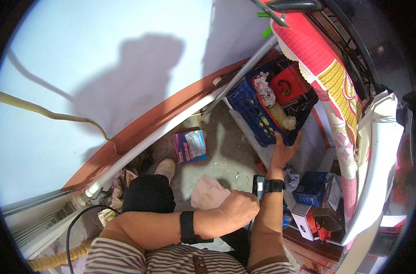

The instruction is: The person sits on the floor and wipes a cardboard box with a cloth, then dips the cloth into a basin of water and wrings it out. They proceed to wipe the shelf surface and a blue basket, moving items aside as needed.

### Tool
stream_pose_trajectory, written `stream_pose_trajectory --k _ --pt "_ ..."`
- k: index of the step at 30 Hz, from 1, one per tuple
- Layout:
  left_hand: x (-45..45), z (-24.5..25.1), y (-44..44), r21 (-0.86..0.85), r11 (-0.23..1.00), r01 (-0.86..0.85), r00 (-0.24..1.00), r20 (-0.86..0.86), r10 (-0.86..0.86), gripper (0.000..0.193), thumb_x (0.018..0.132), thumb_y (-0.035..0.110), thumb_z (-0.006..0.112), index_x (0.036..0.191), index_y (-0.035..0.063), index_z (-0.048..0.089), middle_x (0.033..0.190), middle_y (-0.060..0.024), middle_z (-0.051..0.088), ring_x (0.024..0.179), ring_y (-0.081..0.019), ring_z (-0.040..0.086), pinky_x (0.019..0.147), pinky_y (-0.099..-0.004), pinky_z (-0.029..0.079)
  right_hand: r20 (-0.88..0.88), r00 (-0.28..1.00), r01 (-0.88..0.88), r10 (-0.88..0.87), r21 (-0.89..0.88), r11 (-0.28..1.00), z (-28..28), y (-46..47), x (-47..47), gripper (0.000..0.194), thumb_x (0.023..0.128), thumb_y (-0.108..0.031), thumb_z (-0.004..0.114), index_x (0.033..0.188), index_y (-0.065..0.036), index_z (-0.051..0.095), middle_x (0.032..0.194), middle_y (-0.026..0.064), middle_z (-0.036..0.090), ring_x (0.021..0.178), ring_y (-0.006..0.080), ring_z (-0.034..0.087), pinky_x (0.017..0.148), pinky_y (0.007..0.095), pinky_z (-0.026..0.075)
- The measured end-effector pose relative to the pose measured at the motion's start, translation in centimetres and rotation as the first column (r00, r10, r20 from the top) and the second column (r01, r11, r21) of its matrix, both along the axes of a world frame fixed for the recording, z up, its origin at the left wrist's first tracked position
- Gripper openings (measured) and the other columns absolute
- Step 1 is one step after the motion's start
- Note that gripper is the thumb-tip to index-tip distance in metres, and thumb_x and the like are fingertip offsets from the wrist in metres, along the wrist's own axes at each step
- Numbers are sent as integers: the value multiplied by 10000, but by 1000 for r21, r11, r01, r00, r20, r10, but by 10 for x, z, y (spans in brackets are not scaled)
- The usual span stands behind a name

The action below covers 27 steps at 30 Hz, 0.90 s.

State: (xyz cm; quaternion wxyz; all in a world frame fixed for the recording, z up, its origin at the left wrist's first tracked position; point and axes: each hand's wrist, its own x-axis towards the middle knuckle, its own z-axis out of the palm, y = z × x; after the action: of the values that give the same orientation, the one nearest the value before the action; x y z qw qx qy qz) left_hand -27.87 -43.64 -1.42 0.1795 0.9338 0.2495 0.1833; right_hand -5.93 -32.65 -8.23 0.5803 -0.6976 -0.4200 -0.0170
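Note:
My left hand (pixel 241 208) is closed in front of my body, with a crumpled pale pink cloth (pixel 209 193) coming out of its far side. The cloth hangs above the floor. Further right, my right hand (pixel 286 149) grips the near corner of a blue plastic crate (pixel 254 114), thumb and fingers spread over its edge. Inside the crate are a red box (pixel 288 84), a crumpled printed bag (pixel 263 89) and a pale yellowish bundle (pixel 282 116). Both wrists wear black straps; a small dark device sits at the right one.
A blue and purple printed packet (pixel 190 146) lies on the floor near my shoe (pixel 166 168). A white pipe (pixel 153 137) runs along the wall. To the right are a red patterned cloth (pixel 310 44), a dark blue box (pixel 310 188) and an open carton (pixel 302 221).

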Motion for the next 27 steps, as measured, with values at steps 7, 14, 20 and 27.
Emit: stream_pose_trajectory --k 7,14,20,27 --pt "-2 -4 4 -25 998 52 997 53 -51 141 658 116 608 707 -15 623 662 -158 636 583 -255 662 472 -361 520 120 990 74 -68 -46 996 -7 0 4 899 690 -173 824 1401 36 315 1416 235 368 1330 330 338 1128 383 234" --pt "-1 -3 5 32 999 2 1000 14 -3 165 653 119 610 731 -25 632 641 -150 634 569 -241 657 467 -346 515 135 989 62 -63 10 998 -10 0 -4 916 688 -212 838 1398 13 304 1379 229 403 1274 347 408 1089 401 307" --pt "-1 -4 6 44 999 -7 1000 -29 9 143 672 128 619 739 1 625 639 -131 630 578 -231 658 466 -326 508 -71 994 -68 77 124 990 -17 2 -6 773 791 -238 773 1379 1 332 1374 193 379 1273 281 378 1081 390 295" --pt "7 -7 5 -39 999 -17 999 -32 15 104 685 118 608 710 17 613 649 -132 635 598 -237 661 491 -352 523 57 998 14 -19 78 997 -20 4 -2 776 770 -136 774 1379 -1 312 1380 208 389 1235 289 440 1044 374 366"
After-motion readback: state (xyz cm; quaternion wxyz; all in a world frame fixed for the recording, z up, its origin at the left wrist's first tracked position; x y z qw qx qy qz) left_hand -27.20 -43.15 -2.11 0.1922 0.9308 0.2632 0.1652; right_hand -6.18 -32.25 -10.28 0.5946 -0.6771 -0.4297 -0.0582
